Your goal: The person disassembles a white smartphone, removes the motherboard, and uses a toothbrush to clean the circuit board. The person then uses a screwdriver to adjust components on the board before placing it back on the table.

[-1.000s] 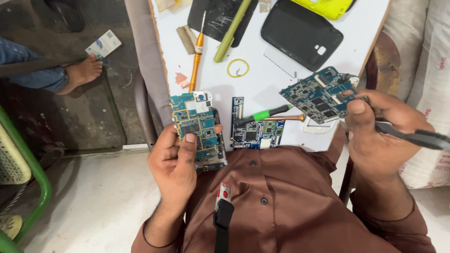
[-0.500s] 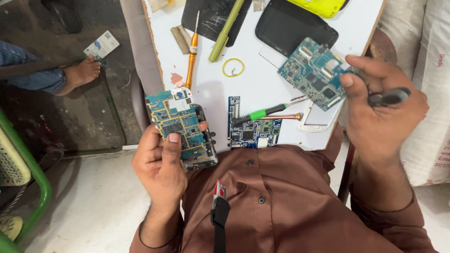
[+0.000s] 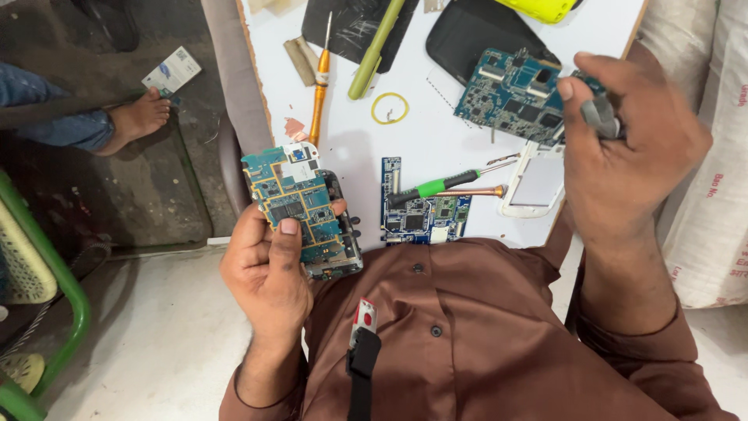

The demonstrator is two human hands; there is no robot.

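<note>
My left hand (image 3: 269,273) grips a stack of blue-green phone circuit boards (image 3: 300,206), thumb pressed on the top one, held just off the near left edge of the white table (image 3: 436,140). My right hand (image 3: 623,148) holds another blue circuit board (image 3: 510,93) above the table's right side, with a dark tool handle (image 3: 600,117) tucked under the fingers. A third small circuit board (image 3: 421,214) lies flat on the table between my hands. A green-handled screwdriver (image 3: 436,187) rests across it.
On the table lie an orange-handled screwdriver (image 3: 319,86), a green stick tool (image 3: 375,51), a yellow rubber band (image 3: 389,107), a black phone shell (image 3: 467,35), a cracked black screen panel (image 3: 351,27) and a white frame (image 3: 538,183). Another person's bare foot (image 3: 136,117) rests on the floor at left, near a green chair frame (image 3: 54,281).
My right hand has carried its circuit board up and to the left over the table. My left hand has shifted left and slightly down with its boards.
</note>
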